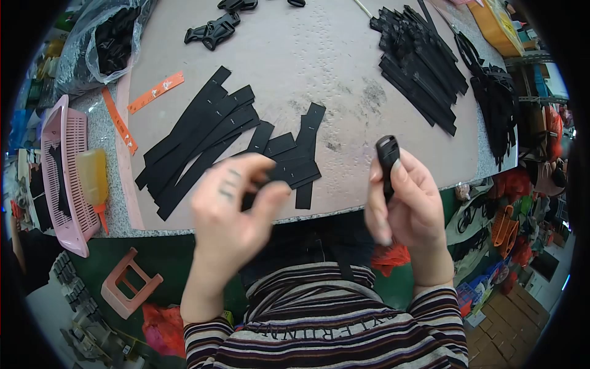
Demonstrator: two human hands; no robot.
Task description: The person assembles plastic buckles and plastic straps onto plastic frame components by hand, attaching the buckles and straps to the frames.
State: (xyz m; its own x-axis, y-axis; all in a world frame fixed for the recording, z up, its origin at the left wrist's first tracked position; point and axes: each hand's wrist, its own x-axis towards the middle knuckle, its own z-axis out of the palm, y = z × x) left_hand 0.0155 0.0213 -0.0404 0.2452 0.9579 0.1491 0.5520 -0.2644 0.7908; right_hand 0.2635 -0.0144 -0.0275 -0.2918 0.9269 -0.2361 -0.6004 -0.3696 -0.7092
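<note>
Worktable [353,55], pinkish mat, shelving [541,98] off right, green floor [117,258]. Right hand [410,200] up over near edge, thumb and fingers pinching black buckle [388,161] upright. Left hand [233,209] above near ends of black straps [209,123], fingers curled, thumb apart; can't tell if it grips anything. More buckles [212,31] at far side. Strap pile [421,67] far right. Pink basket [72,178] at left edge.

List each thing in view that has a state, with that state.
Left hand: fingers parted, over strips
Right hand: gripping buckle
Buckle: held upright
Nearer black strips: loosely fanned
Farther black strips: heaped
Orange strips: lying apart
Plastic bag: open, holding black items
</note>
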